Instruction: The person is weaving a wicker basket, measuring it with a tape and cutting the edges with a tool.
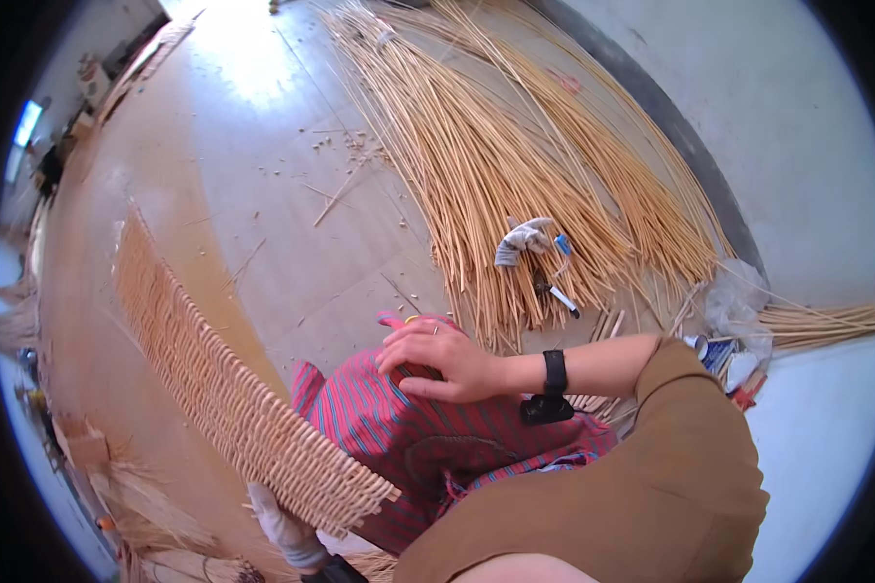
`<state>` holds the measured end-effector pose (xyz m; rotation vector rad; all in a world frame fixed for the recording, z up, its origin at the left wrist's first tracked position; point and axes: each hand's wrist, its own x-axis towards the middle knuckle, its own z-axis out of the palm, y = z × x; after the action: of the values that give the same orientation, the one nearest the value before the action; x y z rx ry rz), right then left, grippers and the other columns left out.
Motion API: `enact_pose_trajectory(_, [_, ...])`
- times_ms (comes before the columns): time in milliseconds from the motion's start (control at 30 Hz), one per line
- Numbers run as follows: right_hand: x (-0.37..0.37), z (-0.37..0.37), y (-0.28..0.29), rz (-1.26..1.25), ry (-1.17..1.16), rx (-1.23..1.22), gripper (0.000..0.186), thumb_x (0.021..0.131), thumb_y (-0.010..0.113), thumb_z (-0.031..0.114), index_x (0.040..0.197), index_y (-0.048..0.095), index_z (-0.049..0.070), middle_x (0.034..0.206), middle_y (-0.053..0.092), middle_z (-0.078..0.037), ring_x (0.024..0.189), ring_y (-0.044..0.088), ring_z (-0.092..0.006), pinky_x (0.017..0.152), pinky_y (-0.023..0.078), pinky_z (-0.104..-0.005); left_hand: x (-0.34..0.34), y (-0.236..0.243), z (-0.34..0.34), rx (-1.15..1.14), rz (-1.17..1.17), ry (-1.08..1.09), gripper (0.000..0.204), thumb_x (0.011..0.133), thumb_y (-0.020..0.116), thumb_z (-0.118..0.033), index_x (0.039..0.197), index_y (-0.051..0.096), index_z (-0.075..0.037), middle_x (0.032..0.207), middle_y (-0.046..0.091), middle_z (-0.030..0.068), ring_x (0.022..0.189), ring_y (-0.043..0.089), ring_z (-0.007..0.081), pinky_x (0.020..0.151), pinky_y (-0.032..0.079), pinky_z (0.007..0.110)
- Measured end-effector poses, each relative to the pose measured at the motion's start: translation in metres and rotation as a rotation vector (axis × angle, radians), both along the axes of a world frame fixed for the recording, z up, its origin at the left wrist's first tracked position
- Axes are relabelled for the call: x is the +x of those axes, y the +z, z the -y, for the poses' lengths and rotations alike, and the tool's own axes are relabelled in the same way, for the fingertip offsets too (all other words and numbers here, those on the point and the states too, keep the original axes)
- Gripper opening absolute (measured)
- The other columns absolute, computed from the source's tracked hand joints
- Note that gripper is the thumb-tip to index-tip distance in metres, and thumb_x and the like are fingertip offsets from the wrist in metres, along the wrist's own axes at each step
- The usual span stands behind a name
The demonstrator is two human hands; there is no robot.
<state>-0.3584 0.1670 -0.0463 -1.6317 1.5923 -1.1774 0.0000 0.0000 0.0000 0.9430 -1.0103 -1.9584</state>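
My left hand [284, 528], in a white glove, grips the near end of a long woven wicker panel [214, 379] that stretches away to the upper left over the floor. My right hand [437, 361] is bare, with a black wrist strap, and rests flat with fingers slightly spread on a red and blue striped cloth [428, 437] covering my knee. It holds nothing. A large fan of pale wicker rods [515, 165] lies on the floor beyond my right hand.
A grey glove [521, 239] and small tools with blue and white handles [560, 291] lie on the rods. Wood chips litter the floor [350, 146]. A plastic bag [739, 306] and more rods [817, 325] sit at right by the wall.
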Motion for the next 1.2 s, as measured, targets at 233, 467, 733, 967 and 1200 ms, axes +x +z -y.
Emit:
enact_pose_trajectory(233, [-0.092, -0.102, -0.102, 0.167, -0.511, 0.229, 0.045, 0.097, 0.069, 0.027, 0.134, 0.064, 0.002, 0.125, 0.07, -0.016, 0.113, 0.069, -0.0286, 0.098, 0.055, -0.0413, 0.081, 0.075, -0.041, -0.17, 0.163, -0.132, 0.057, 0.108, 0.062, -0.032, 0.154, 0.045, -0.002, 0.151, 0.055, 0.013, 0.137, 0.054, 0.0275, 0.116, 0.043, 0.046])
enact_pose_trajectory(467, [-0.203, -0.212, -0.236, -0.125, -1.055, 0.327, 0.045, 0.085, 0.067, 0.007, 0.13, 0.068, 0.008, 0.124, 0.07, -0.024, 0.12, 0.064, -0.0439, 0.101, 0.052, -0.0491, 0.13, 0.097, -0.039, -0.353, 0.775, -0.338, 0.046, 0.106, 0.065, -0.027, 0.142, 0.059, 0.001, 0.132, 0.069, 0.0097, 0.123, 0.062, 0.0179, 0.109, 0.046, 0.033])
enact_pose_trajectory(733, [-0.268, -0.212, -0.332, 0.027, -1.025, 0.869, 0.08, 0.085, 0.083, 0.042, 0.155, 0.049, 0.023, 0.153, 0.049, -0.021, 0.143, 0.046, -0.0429, 0.119, 0.04, -0.0495, 0.113, 0.038, -0.051, -0.466, 1.402, -0.331, 0.051, 0.106, 0.057, -0.047, 0.135, 0.067, -0.007, 0.125, 0.073, 0.0191, 0.12, 0.068, 0.0336, 0.105, 0.05, 0.04])
enact_pose_trajectory(967, [-0.267, -0.201, -0.339, -0.339, -1.24, 0.914, 0.025, 0.095, 0.071, 0.023, 0.111, 0.064, 0.005, 0.105, 0.063, -0.015, 0.103, 0.065, -0.0333, 0.096, 0.055, -0.0456, 0.116, -0.031, -0.034, -0.869, 1.658, -0.143, 0.054, 0.1, 0.056, -0.056, 0.115, 0.075, -0.008, 0.112, 0.074, 0.0198, 0.112, 0.067, 0.0407, 0.114, 0.04, 0.05])
enact_pose_trajectory(1200, [-0.24, -0.228, -0.286, 0.007, -1.325, 0.562, 0.022, 0.098, 0.068, 0.022, 0.11, 0.065, 0.004, 0.098, 0.063, -0.013, 0.096, 0.066, -0.0296, 0.092, 0.056, -0.0434, 0.074, -0.015, -0.033, -0.846, 1.491, -0.138, 0.057, 0.097, 0.056, -0.064, 0.107, 0.078, -0.013, 0.109, 0.075, 0.0149, 0.109, 0.067, 0.037, 0.105, 0.043, 0.05])
